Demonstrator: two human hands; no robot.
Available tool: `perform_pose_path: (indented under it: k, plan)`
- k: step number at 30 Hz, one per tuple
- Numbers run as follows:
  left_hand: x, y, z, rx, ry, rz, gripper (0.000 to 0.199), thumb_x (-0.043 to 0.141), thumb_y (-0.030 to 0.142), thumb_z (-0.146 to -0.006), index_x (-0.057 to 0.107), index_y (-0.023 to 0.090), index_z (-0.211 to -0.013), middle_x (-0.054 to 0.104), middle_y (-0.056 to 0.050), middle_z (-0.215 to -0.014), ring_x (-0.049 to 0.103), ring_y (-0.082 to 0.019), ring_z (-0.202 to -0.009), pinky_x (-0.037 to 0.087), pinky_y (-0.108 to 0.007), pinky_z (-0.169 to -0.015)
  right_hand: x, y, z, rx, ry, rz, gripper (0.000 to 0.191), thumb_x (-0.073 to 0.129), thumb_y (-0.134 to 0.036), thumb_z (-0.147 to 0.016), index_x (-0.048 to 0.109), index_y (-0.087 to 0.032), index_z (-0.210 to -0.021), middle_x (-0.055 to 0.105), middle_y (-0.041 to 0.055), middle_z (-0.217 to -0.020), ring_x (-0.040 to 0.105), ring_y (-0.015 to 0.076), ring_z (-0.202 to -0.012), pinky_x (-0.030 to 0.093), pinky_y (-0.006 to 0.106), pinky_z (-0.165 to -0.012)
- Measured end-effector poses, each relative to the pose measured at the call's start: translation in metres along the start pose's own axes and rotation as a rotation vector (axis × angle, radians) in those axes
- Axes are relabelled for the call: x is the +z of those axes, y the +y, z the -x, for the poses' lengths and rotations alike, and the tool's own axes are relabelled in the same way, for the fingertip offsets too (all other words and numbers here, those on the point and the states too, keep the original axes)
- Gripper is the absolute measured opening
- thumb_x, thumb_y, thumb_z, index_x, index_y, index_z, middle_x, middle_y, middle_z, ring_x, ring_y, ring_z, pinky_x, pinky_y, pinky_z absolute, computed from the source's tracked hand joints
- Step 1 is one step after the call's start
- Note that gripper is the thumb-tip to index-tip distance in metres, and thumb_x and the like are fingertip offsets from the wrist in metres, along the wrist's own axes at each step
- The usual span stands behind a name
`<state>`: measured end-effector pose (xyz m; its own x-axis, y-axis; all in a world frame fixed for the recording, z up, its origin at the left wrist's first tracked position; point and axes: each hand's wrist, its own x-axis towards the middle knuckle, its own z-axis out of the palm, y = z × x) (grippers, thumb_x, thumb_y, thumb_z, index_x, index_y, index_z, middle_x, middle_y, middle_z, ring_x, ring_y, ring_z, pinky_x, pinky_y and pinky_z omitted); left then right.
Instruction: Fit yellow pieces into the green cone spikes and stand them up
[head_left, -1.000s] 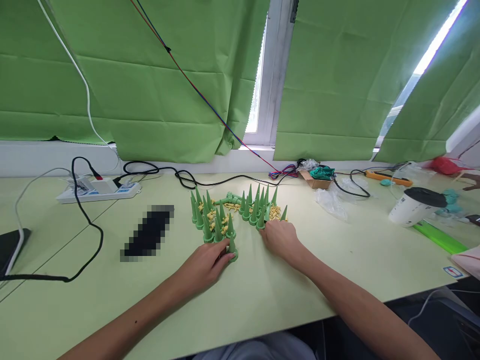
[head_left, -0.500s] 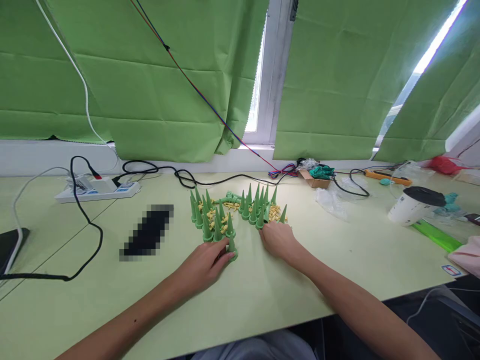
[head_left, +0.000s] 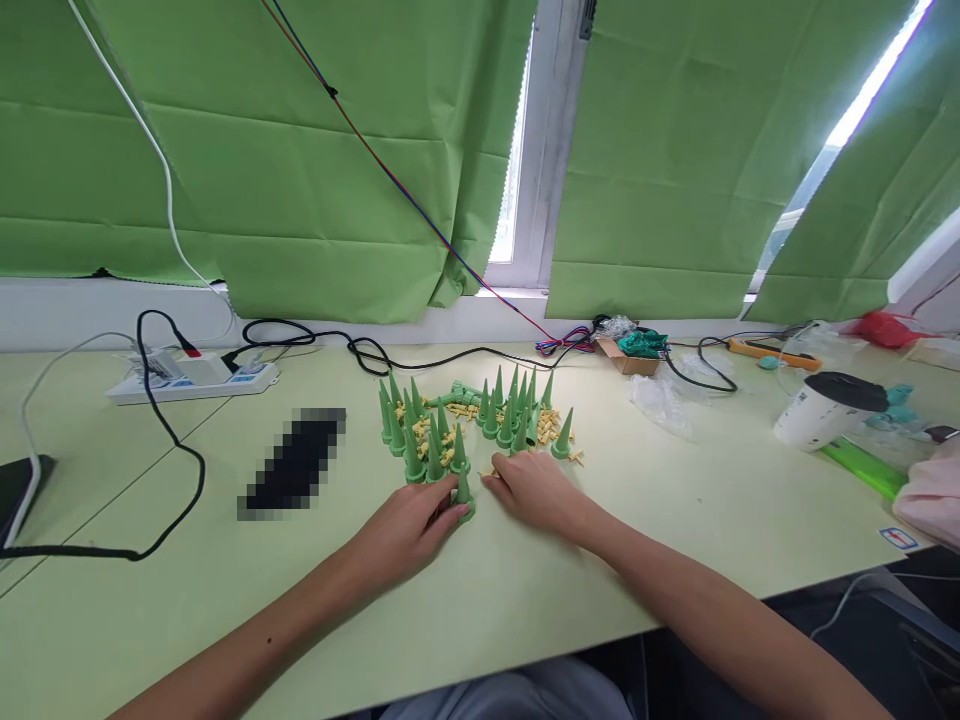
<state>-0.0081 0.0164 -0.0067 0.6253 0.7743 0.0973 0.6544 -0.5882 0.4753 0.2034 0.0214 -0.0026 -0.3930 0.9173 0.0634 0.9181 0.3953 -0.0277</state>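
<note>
My left hand is closed with thumb and fingers around the base of a green cone, which stands upright at the front of the left cluster. Several more green cones stand behind it, with small yellow figure-like pieces among them. To the right, my right hand is low over the table, its fingertips pinched on what looks like a small yellow piece. Just beyond it rises a second cluster of green cones, beside a pile of yellow pieces. A lone cone stands at that pile's edge.
A green jointed piece lies behind the cones. A pixelated dark object and a power strip are at left. To the right are a small cardboard box, clear plastic bag and lidded paper cup.
My right hand has moved left from the yellow pile towards the left hand, uncovering the lone cone and some yellow pieces. My left hand stays on its cone.
</note>
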Motion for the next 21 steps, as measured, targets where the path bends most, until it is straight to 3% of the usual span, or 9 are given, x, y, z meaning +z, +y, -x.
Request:
perform_pose_path:
  k: [8,21]
  plan:
    - [0.0013,-0.0012,0.0,-0.004,0.0,0.009,0.028,0.038,0.042,-0.101,0.047,0.022,-0.084,0.057,0.0,-0.071,0.055,-0.02,-0.066,0.033,-0.028,-0.06,-0.0029,-0.0014,0.0015,0.045,0.016,-0.088,0.027,0.049,-0.044,-0.1,0.055,-0.017,-0.101,0.072,0.0079,-0.09,0.069,0.0244,-0.08,0.032,0.028,-0.058]
    - [0.0034,-0.0028,0.0008,-0.026,0.025,0.021,0.03,0.041,0.042,-0.1,0.042,0.022,-0.077,0.051,0.003,-0.065,0.049,-0.017,-0.059,0.031,-0.027,-0.057,0.0031,-0.0027,0.0016,0.086,0.059,-0.172,0.03,0.051,-0.037,-0.098,0.05,-0.016,-0.118,0.072,0.0086,-0.089,0.068,0.0264,-0.08,0.029,0.029,-0.057]
